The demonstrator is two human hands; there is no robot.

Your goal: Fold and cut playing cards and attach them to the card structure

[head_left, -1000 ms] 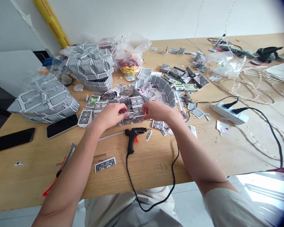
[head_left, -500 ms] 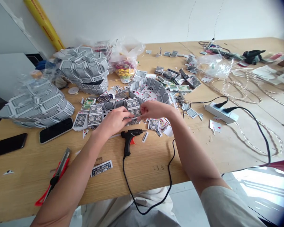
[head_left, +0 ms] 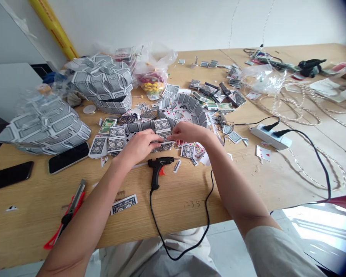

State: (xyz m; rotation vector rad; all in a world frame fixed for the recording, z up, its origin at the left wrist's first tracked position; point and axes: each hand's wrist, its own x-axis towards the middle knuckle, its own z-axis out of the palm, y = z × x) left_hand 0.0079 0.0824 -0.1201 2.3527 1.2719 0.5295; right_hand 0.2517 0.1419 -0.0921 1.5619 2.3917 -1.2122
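A box-like piece built from patterned playing cards (head_left: 116,139) lies near the middle of the table. My left hand (head_left: 141,144) rests over its front wall, fingers bent onto the cards. At the right end of that piece, my right hand (head_left: 186,132) has its thumb and fingers pinched on the card edge. Just behind my right hand stands a round, open card tray (head_left: 197,109) with red-suited cards inside. A black glue gun (head_left: 156,171) with a red trigger lies in front of the hands.
Two large card-built baskets (head_left: 46,125) stand at the left, near two phones (head_left: 68,157). A red cutter (head_left: 69,215) lies front left. Loose cards (head_left: 98,146), a power strip (head_left: 270,137), twisted cords and a plastic bag of colourful pieces (head_left: 152,82) are around.
My right hand has shifted slightly, its fingertips moving a little at the card edge. My left hand stays nearly in place on the card piece.
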